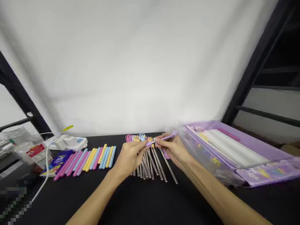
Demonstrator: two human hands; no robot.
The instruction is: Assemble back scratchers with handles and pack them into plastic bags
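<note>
In front of me both hands hold a purple back scratcher level above the black table. My left hand is closed on its purple handle end. My right hand pinches it near a short stretch of bare metal rod, and the purple head end sticks out past the fingers. Below them lies a fan of metal rods with small hand-shaped heads in pink, yellow, blue and purple. To the left, several coloured handles in pink, purple, blue and yellow lie side by side.
A purple printed box with white contents stands at right, clear plastic wrap beside it. At left are a purple packet, a white power strip, a white cable and plastic bags. A white sheet hangs behind the table.
</note>
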